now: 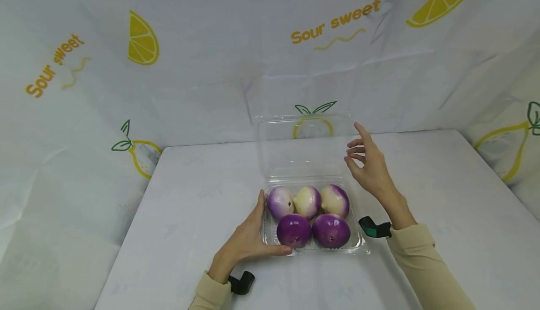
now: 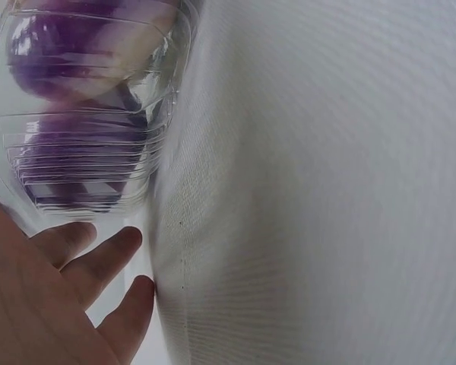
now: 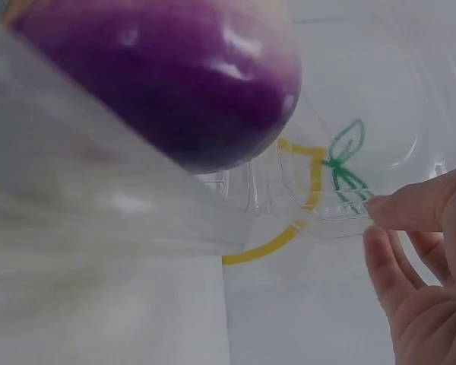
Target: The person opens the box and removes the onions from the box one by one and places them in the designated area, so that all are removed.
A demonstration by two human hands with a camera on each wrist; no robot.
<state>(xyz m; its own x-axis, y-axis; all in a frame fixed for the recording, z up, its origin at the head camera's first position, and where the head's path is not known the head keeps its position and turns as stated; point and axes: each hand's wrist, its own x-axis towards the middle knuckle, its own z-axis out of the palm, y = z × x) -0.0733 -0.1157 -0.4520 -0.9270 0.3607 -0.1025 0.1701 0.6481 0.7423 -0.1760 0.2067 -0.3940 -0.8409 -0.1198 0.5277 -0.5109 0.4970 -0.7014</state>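
A clear plastic clamshell box [image 1: 358, 243] lies on the table with its transparent lid [image 1: 305, 157] raised at the back. Several glossy purple-and-white turnips [image 1: 294, 230] sit in it in two rows. My left hand [image 1: 249, 237] rests against the box's near left corner, thumb along the front edge and index finger up the left side. The left wrist view has its other fingers [image 2: 106, 266] loosely extended beside the ribbed wall. At the lid's right edge is my right hand [image 1: 370, 167]; in the right wrist view its thumb and fingertips [image 3: 384, 213] pinch the clear rim.
The box stands on a white-covered table [image 1: 198, 183]. Behind it hangs a white cloth backdrop [image 1: 211, 66] with lemon drawings and lettering. Each wrist carries a black camera mount, one by the left sleeve [image 1: 242, 283] and one by the right [image 1: 374, 228].
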